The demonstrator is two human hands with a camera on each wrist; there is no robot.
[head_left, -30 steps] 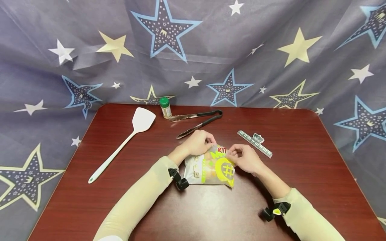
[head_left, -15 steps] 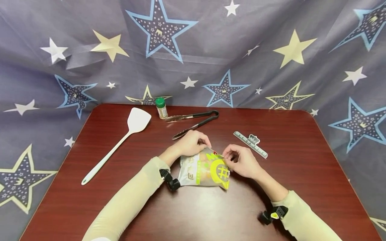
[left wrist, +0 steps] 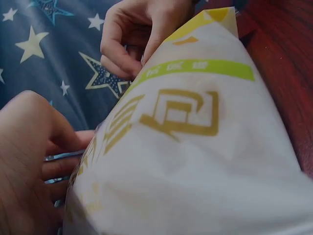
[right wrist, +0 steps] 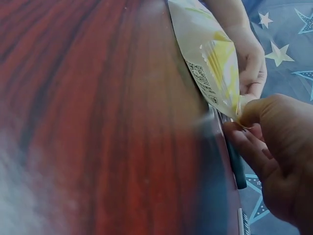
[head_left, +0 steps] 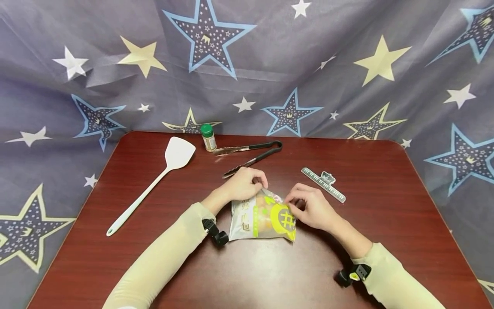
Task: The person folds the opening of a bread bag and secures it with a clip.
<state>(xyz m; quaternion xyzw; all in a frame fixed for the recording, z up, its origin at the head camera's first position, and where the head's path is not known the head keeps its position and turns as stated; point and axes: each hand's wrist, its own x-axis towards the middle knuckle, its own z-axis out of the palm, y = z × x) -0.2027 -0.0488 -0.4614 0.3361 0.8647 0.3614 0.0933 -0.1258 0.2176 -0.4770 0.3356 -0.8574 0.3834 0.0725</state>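
Note:
A plastic bread packet (head_left: 262,216), white with yellow-green print, lies on the table between my hands. My left hand (head_left: 245,183) pinches its far edge towards the left. In the left wrist view, that hand's thumb and fingers (left wrist: 58,166) lie along the packet's edge. With thumb and fingertips, my right hand (head_left: 310,206) pinches the far right corner. The right wrist view shows the gathered yellow corner of the packet (right wrist: 222,63) between the right thumb (right wrist: 264,108) and fingers. The far edge between the hands is crumpled, and part of its print is hidden.
Behind the left hand lie black-handled tongs (head_left: 254,155), beside a green-capped spice jar (head_left: 208,138). A white spatula (head_left: 162,174) lies at left. A clear bag clip (head_left: 324,183) lies beyond the right hand. The starred cloth (head_left: 247,64) hangs behind the table (head_left: 386,206).
The packet's far edge has crumpled between my hands, mostly hiding its red lettering. Both hands keep hold of it. The head view has shifted slightly.

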